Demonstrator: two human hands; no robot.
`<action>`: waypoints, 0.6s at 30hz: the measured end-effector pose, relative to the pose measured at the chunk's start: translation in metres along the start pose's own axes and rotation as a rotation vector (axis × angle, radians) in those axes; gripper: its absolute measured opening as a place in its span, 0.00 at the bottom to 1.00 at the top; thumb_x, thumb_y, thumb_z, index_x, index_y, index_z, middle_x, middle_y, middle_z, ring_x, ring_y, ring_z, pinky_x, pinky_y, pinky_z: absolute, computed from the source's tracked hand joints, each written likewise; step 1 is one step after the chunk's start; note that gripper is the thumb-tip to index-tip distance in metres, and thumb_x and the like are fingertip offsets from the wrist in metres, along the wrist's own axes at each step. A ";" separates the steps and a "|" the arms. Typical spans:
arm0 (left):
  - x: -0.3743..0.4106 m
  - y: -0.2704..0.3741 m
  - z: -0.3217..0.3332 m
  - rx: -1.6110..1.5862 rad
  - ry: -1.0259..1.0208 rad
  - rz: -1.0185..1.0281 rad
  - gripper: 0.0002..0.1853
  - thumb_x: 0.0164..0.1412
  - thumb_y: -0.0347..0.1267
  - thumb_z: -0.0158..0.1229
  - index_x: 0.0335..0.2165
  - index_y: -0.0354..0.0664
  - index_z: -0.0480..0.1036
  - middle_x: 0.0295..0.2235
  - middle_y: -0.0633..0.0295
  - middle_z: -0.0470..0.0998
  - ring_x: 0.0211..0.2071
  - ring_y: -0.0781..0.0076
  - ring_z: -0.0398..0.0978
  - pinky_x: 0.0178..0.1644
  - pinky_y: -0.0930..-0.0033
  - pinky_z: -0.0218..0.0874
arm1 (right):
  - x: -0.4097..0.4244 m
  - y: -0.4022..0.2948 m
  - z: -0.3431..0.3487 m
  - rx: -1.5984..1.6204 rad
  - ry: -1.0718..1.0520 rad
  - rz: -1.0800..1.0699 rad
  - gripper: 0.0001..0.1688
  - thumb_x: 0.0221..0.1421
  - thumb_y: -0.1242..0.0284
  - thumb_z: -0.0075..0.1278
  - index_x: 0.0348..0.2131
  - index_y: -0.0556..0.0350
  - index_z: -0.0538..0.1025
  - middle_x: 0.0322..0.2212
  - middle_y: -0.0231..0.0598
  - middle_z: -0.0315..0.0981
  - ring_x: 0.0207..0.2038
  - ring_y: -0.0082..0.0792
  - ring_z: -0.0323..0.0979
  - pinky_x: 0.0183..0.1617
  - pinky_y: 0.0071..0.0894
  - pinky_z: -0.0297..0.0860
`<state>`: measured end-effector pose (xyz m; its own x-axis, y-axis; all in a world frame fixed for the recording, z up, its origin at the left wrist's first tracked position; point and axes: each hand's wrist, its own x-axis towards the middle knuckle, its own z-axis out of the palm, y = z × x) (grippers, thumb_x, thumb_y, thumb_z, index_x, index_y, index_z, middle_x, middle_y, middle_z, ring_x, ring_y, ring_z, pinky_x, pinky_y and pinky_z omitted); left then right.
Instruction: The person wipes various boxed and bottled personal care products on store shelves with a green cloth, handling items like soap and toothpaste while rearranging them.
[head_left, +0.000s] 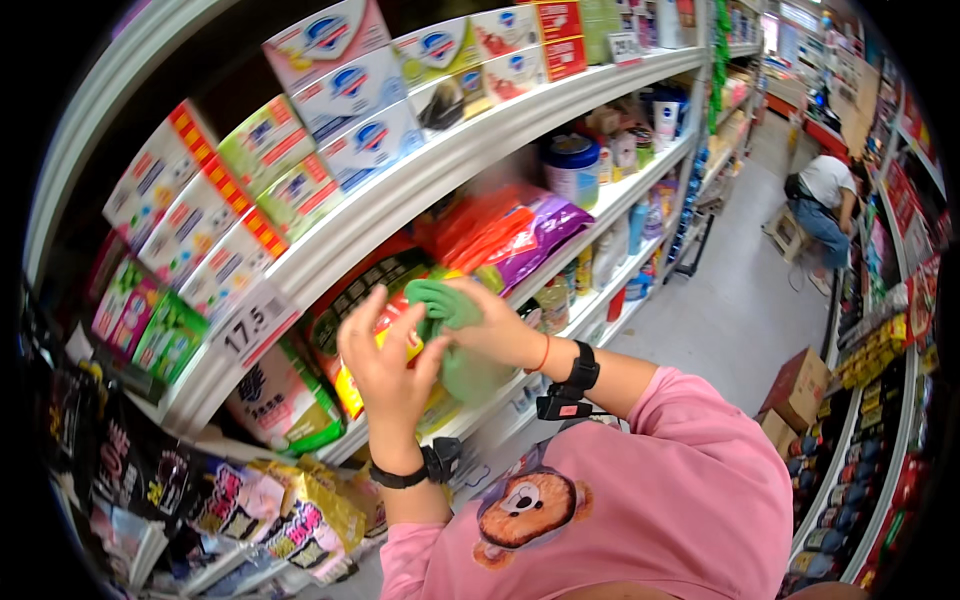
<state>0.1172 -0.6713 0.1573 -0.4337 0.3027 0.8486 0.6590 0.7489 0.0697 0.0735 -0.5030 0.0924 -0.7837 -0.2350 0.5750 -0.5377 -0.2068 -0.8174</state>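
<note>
A folded green cloth (439, 300) is bunched in my right hand (495, 326), its fingers wrapped around the upper part. The lower end of the cloth hangs down and is blurred. My left hand (386, 367) is raised beside it with fingers apart and no object in the palm. Its thumb and fingertips come close to the cloth; whether they touch it I cannot tell. Both hands are in front of a shelf, before a red plastic package (480, 236), a purple package (540, 232) and a yellow and red package (352, 390).
Stacked soap boxes (352, 82) stand on the white shelf (450, 139) above, with a price tag (259, 322) on its edge. A blue-lidded tub (571, 165) is further along. In the aisle, a person (821, 195) sits on a stool; cardboard boxes (799, 386) are at right.
</note>
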 end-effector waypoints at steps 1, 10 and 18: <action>0.001 0.006 0.010 -0.081 -0.053 0.027 0.27 0.42 0.33 0.71 0.45 0.43 0.74 0.52 0.53 0.69 0.51 0.49 0.65 0.55 0.49 0.56 | -0.001 -0.001 -0.006 -0.001 0.022 0.005 0.30 0.55 0.77 0.52 0.57 0.48 0.62 0.39 0.27 0.68 0.32 0.14 0.68 0.26 0.15 0.67; 0.019 0.039 0.083 -0.297 -0.163 -0.006 0.28 0.45 0.27 0.68 0.48 0.42 0.72 0.48 0.49 0.74 0.48 0.49 0.70 0.54 0.54 0.60 | -0.012 -0.008 -0.067 0.170 0.172 -0.066 0.31 0.59 0.67 0.54 0.56 0.59 0.61 0.48 0.36 0.66 0.53 0.26 0.63 0.59 0.31 0.60; 0.056 0.096 0.173 -0.445 -0.270 -0.011 0.32 0.43 0.29 0.69 0.49 0.39 0.70 0.48 0.50 0.73 0.51 0.49 0.68 0.56 0.53 0.57 | -0.028 -0.022 -0.175 0.031 0.325 0.080 0.29 0.58 0.64 0.56 0.53 0.57 0.64 0.46 0.34 0.67 0.50 0.22 0.64 0.53 0.26 0.64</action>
<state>0.0502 -0.4802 0.1209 -0.5465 0.4811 0.6854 0.8254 0.4479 0.3437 0.0527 -0.3254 0.0886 -0.8838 0.0630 0.4635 -0.4648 -0.2303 -0.8549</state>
